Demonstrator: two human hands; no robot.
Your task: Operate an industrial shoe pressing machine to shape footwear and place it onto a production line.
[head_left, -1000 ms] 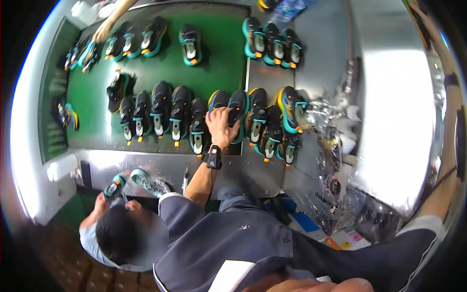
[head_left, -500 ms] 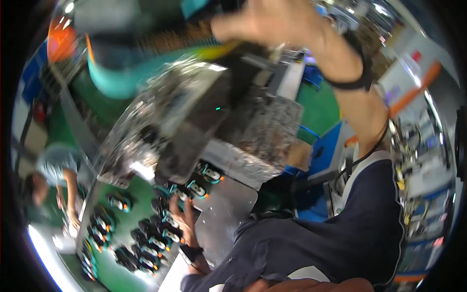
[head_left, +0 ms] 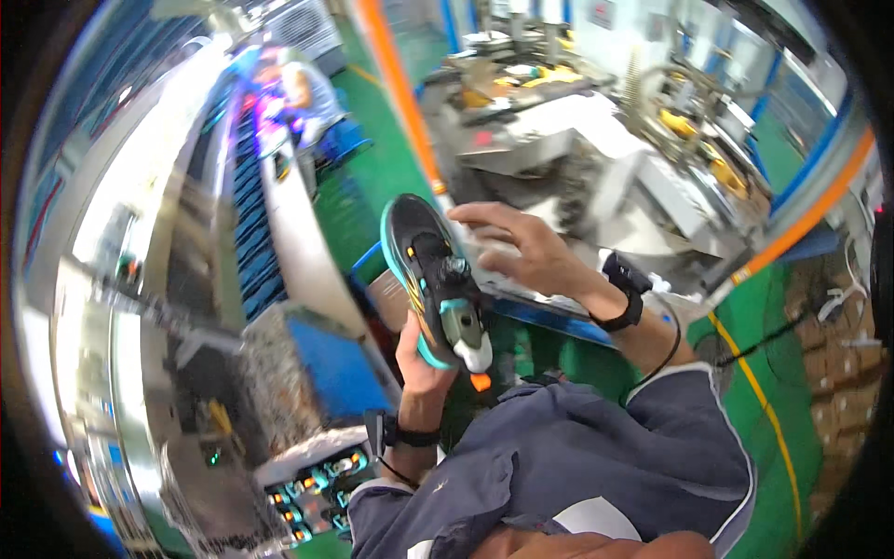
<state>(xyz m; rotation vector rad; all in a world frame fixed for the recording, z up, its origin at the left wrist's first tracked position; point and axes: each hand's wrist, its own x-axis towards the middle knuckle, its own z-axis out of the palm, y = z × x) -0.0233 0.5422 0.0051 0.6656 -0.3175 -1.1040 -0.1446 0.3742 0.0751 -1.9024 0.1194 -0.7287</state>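
Note:
A black sports shoe [head_left: 433, 279] with a teal sole and yellow accents is held up in front of me, toe pointing up and a white and orange tag hanging at its heel end. My left hand [head_left: 417, 359] grips it from below at the heel. My right hand [head_left: 526, 250] hovers just right of the shoe's upper with its fingers spread, their tips close to the shoe; whether they touch it I cannot tell. Each wrist wears a black watch, and my dark blue jacket [head_left: 577, 456] fills the lower edge.
A long conveyor line [head_left: 256, 214] runs up the left, with another person [head_left: 303, 88] seated far along it. Grey machines [head_left: 596, 158] stand at the upper right behind an orange rail [head_left: 400, 84]. More shoes lie on a table [head_left: 312, 494] below. Cardboard boxes [head_left: 838, 363] sit at the right.
The view has swung from the green table of shoes to the workshop floor. A shoe picked from the table is now held up in my left hand, and my right hand has come beside it.

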